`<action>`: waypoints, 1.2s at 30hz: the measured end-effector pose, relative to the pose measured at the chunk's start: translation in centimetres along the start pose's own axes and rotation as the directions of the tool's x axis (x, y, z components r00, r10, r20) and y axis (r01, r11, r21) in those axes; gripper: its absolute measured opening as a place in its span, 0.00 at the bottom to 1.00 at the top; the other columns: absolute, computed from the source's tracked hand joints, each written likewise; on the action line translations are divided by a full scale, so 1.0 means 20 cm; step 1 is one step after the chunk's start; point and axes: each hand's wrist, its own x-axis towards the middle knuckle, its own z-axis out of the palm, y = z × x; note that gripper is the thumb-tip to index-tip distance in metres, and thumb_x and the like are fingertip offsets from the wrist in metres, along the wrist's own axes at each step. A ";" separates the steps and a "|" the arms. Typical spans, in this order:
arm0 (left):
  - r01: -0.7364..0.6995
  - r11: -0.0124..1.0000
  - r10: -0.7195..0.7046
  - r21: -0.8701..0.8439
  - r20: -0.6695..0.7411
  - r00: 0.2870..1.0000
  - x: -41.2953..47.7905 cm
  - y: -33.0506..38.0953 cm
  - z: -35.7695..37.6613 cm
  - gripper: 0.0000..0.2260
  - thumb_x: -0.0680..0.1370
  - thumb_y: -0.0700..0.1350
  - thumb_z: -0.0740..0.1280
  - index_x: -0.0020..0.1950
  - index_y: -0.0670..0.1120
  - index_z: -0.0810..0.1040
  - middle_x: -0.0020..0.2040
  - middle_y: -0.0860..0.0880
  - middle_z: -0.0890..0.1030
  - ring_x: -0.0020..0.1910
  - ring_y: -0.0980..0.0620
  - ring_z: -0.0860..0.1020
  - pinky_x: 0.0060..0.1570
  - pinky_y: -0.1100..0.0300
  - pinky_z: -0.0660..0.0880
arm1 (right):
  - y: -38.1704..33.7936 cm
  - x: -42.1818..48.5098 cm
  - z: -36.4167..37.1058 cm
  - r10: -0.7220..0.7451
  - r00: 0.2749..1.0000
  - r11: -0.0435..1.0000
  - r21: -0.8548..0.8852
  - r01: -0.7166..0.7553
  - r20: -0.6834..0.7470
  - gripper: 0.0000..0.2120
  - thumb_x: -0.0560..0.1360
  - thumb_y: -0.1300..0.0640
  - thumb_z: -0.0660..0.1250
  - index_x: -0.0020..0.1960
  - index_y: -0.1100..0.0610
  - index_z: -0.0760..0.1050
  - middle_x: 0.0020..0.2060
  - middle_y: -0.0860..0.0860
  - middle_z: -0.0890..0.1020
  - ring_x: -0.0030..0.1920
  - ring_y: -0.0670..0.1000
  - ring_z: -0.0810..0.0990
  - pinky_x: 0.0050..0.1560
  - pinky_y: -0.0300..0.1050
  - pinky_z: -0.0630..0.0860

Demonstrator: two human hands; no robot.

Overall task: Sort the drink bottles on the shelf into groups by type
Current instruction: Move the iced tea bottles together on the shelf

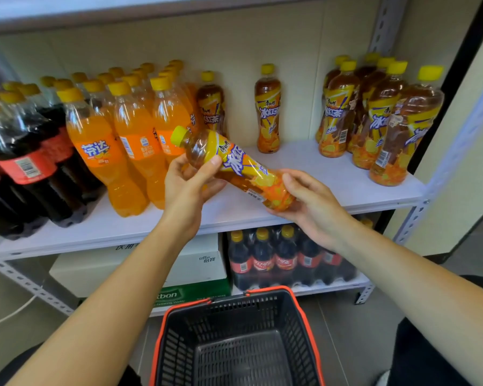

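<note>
Tea bottle [243, 168] — brown liquid inside, tilted — left grip [190, 185] curled round shoulder, right grip [310, 201] curled round base.

We grip a tea bottle [236, 167] in both hands over the shelf [318, 168], cap tilted up-left: left hand [187, 188] round the neck end, right hand [313, 201] cupping the base. Colas [25, 162] stand left, orange sodas [129, 140] beside them, teas [374, 121] right. Basket [248, 310] sits below.
</note>
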 end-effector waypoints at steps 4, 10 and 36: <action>-0.008 0.997 0.006 0.073 0.031 1.000 -0.02 0.02 0.00 0.22 0.74 0.51 0.75 0.66 0.49 0.77 0.52 0.53 0.86 0.48 0.55 0.85 0.44 0.59 0.81 | -0.04 0.01 -0.04 -0.033 0.999 0.998 0.049 0.033 0.011 0.26 0.67 0.62 0.76 0.64 0.54 0.77 0.59 0.57 0.82 0.57 0.60 0.84 0.54 0.56 0.82; -0.017 1.000 0.014 0.023 0.143 0.990 -0.02 0.05 -0.01 0.24 0.78 0.43 0.68 0.74 0.43 0.71 0.62 0.46 0.82 0.61 0.49 0.81 0.59 0.54 0.79 | -0.03 0.04 -0.06 0.007 0.998 0.998 0.061 -0.003 -0.060 0.24 0.70 0.52 0.75 0.65 0.55 0.77 0.57 0.59 0.84 0.55 0.59 0.85 0.48 0.48 0.83; -0.204 0.974 0.187 0.098 0.161 0.969 -0.13 0.04 0.16 0.23 0.76 0.40 0.76 0.68 0.51 0.76 0.58 0.51 0.84 0.58 0.47 0.84 0.48 0.48 0.84 | -0.04 0.07 -0.02 -0.443 0.859 0.423 -0.784 0.454 0.258 0.38 0.68 0.45 0.79 0.75 0.47 0.70 0.66 0.47 0.77 0.67 0.51 0.74 0.67 0.54 0.74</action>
